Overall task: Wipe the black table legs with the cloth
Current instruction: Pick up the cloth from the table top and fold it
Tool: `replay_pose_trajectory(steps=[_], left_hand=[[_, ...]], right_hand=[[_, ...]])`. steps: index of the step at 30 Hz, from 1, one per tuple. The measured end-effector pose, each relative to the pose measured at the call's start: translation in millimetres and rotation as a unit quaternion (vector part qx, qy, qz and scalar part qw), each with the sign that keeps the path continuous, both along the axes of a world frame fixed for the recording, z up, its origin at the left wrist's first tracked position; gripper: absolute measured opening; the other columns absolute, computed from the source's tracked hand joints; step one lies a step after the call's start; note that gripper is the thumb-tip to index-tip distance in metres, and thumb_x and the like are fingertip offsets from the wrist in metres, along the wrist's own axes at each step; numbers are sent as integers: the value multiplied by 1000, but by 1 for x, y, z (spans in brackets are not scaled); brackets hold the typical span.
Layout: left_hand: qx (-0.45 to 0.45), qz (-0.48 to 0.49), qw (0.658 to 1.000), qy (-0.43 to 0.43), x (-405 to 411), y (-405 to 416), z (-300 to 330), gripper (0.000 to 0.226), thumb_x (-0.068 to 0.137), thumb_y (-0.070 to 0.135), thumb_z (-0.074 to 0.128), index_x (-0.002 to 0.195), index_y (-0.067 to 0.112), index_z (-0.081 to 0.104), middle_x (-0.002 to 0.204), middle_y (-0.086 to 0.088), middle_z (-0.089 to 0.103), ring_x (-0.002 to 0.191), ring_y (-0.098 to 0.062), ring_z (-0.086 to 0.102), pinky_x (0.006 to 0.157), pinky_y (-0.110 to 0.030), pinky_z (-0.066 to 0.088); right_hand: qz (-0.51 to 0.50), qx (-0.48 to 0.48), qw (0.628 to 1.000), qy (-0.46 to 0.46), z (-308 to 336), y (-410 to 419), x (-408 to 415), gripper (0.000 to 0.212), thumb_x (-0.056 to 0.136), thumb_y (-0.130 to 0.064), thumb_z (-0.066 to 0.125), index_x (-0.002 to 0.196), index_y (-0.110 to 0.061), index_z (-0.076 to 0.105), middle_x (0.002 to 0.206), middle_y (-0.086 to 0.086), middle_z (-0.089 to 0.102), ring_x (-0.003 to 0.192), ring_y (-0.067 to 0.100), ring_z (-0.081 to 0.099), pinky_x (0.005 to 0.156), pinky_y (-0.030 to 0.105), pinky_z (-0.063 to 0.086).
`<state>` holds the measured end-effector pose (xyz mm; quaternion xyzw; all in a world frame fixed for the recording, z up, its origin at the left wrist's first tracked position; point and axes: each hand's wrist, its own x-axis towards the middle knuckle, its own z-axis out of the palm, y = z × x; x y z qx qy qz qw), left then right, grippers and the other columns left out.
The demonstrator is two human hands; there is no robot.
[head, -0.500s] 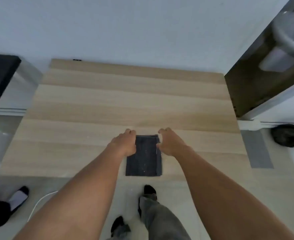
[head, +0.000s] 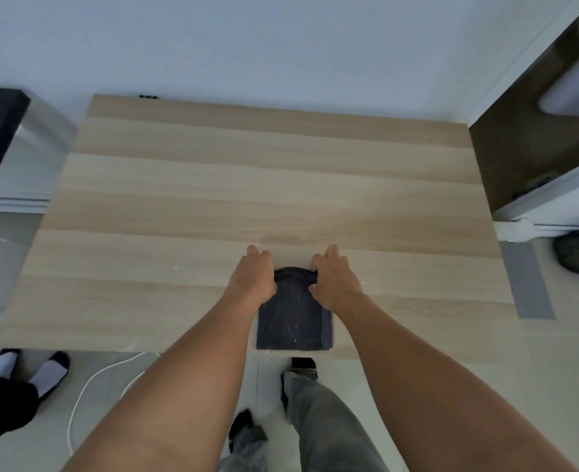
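At near edge of table (head: 213,206), left hand (head: 253,279) and right hand (head: 335,281) pinch far end of dark cloth (head: 293,321), likely folding it into wiping pad; legs out of view.

One cloth (head: 293,315), one table (head: 247,185), two hands (head: 252,279).

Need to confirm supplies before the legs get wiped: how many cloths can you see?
1: a dark grey folded cloth at the near edge of the light wooden table, gripped by left hand and right hand. Others may be out of view.
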<state>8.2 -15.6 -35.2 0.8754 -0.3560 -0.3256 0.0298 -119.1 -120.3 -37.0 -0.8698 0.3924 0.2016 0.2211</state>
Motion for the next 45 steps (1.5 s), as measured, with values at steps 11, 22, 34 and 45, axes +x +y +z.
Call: replay_pose_trajectory(steps=[11, 22, 34, 45], left_hand=[[-48, -9, 996, 80, 4, 23, 30, 27, 95, 6, 56, 120, 8, 67, 117, -16, 65, 101, -32, 64, 79, -37, 51], [-32, -24, 998, 53, -11, 37, 22, 27, 103, 20, 51, 122, 4, 62, 125, -18, 60, 111, -35, 60, 90, -39, 49], [-68, 47, 995, 62, -10, 17, -3, 23, 102, 16, 55, 120, 6, 65, 127, -17, 60, 112, -31, 60, 82, -29, 42], [-62, 68, 986, 136, -1, 6, -1, 34, 92, 8, 67, 125, 13, 59, 129, -10, 59, 105, -23, 58, 81, -29, 47]], right_hand=[[-88, 57, 991, -77, 39, 19, -19, 20, 92, 0, 60, 108, -11, 65, 104, 11, 64, 90, 30, 63, 68, 34, 53], [-68, 14, 995, -68, 49, 32, -30, 27, 95, 5, 54, 116, -3, 70, 121, 16, 65, 108, 33, 64, 90, 41, 57], [-115, 58, 989, -78, 16, 15, -24, 23, 92, -1, 62, 111, -8, 73, 119, 12, 67, 108, 30, 64, 78, 28, 50], [-217, 87, 968, -92, 12, 11, -10, 10, 90, -4, 60, 89, -13, 57, 90, 6, 59, 78, 23, 54, 46, 22, 32]])
